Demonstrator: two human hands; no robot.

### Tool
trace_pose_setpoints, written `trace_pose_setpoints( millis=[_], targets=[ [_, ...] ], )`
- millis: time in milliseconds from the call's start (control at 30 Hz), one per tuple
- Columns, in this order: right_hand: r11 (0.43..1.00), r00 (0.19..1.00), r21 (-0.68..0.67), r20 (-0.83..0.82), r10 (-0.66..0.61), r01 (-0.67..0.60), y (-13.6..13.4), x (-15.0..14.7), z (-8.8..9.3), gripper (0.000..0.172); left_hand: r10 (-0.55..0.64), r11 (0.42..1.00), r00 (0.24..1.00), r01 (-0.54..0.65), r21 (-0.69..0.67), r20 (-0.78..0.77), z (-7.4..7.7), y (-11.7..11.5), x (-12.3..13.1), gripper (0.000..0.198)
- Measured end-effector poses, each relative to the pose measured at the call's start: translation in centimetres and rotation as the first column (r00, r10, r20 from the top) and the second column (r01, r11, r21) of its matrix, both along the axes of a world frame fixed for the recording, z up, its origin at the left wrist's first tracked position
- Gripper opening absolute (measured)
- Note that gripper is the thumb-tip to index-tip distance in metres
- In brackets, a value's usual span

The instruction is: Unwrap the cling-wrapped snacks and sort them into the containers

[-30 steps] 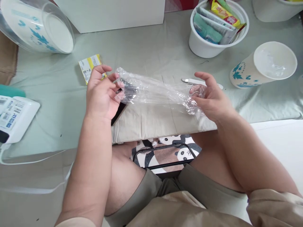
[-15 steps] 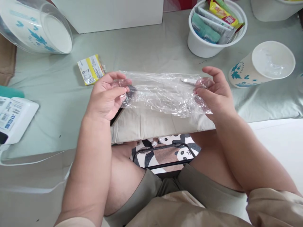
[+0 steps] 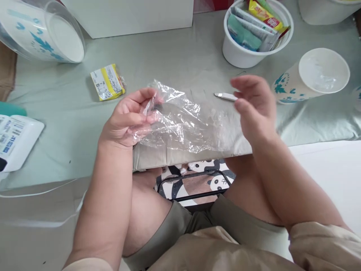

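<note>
A crumpled clear plastic bag (image 3: 183, 128) is pinched at its left end by my left hand (image 3: 126, 116), its fingers partly seen through the film. The rest of the bag droops to the right over the table edge. My right hand (image 3: 255, 109) is raised at the bag's right side with thumb and fingers apart, holding nothing. Left of its fingertips, on the cloth, lies a small white tool with a slanted metal tip (image 3: 225, 96), partly hidden by the hand. A yellow and white packet (image 3: 107, 82) rests beyond my left hand.
On the cloth-covered table (image 3: 169, 56), a white tub (image 3: 242, 56) holds several packets. A patterned paper cup (image 3: 290, 84) leans at right; cups in a clear sleeve (image 3: 42, 34) lie at left. A white box (image 3: 132, 17) stands behind, a labelled white device (image 3: 25, 139) at left.
My right hand has let go of the bag's right end and opened. The bag, stretched between both hands before, now sags from my left hand, and the white tool shows more plainly.
</note>
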State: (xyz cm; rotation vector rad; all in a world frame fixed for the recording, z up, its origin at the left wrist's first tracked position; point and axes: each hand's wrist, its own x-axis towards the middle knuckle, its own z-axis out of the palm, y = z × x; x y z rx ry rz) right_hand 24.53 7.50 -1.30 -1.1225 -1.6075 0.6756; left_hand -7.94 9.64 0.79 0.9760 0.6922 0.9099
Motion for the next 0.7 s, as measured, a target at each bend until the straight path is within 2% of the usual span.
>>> trace_pose_setpoints(
  millis=[100, 167, 233, 333, 433, 467, 533, 567, 600, 700],
  targets=[
    [0.972, 0.960, -0.074, 0.153, 0.233, -0.224, 0.1, -1.8, 1.0, 0.068, -0.134, 0.991, 0.991, 0.134, -0.008, 0.013, 0.2, -0.7, 0.9, 0.045],
    [0.937, 0.915, -0.126, 0.210, 0.345, -0.325, 0.3, -3.0, 1.9, 0.077, -0.176, 0.984, 0.984, 0.176, 0.007, 0.016, 0.4, -1.0, 1.3, 0.041],
    [0.891, 0.868, -0.219, 0.225, 0.442, -0.397, 0.4, -3.8, 2.7, 0.067, -0.175, 0.984, 0.985, 0.175, 0.019, 0.014, 0.6, -1.2, 1.2, 0.038],
    [0.820, 0.848, -0.384, 0.149, 0.508, -0.424, 0.1, -4.3, 3.4, 0.033, -0.067, 0.998, 0.997, 0.067, -0.020, 0.027, 0.9, -0.7, 0.4, 0.049],
    [0.758, 0.890, -0.505, -0.044, 0.454, -0.412, -0.4, -4.1, 2.9, 0.036, 0.194, 0.978, 0.980, -0.189, -0.093, 0.052, 0.9, 0.1, -0.4, 0.056],
    [0.755, 0.907, -0.519, -0.112, 0.406, -0.401, -0.5, -4.0, 2.5, 0.039, 0.288, 0.953, 0.956, -0.280, -0.113, 0.061, 0.7, 0.3, -0.4, 0.051],
    [0.789, 0.932, -0.499, -0.236, 0.274, -0.358, -0.6, -3.9, 1.7, 0.042, 0.400, 0.910, 0.913, -0.386, -0.149, 0.080, 0.1, 0.6, 0.4, 0.039],
    [0.818, 0.934, -0.473, -0.294, 0.204, -0.328, -0.6, -3.8, 1.3, 0.043, 0.408, 0.907, 0.909, -0.391, -0.158, 0.090, -0.2, 0.5, 1.1, 0.042],
    [0.844, 0.926, -0.446, -0.348, 0.144, -0.299, -0.6, -3.8, 1.0, 0.044, 0.363, 0.923, 0.927, -0.345, -0.169, 0.091, -0.6, 0.3, 2.0, 0.052],
    [0.883, 0.893, -0.401, -0.447, 0.042, -0.242, -0.6, -4.2, 0.3, 0.048, 0.159, 0.977, 0.986, -0.150, -0.148, 0.051, -1.7, -0.5, 5.2, 0.082]
  ],
)
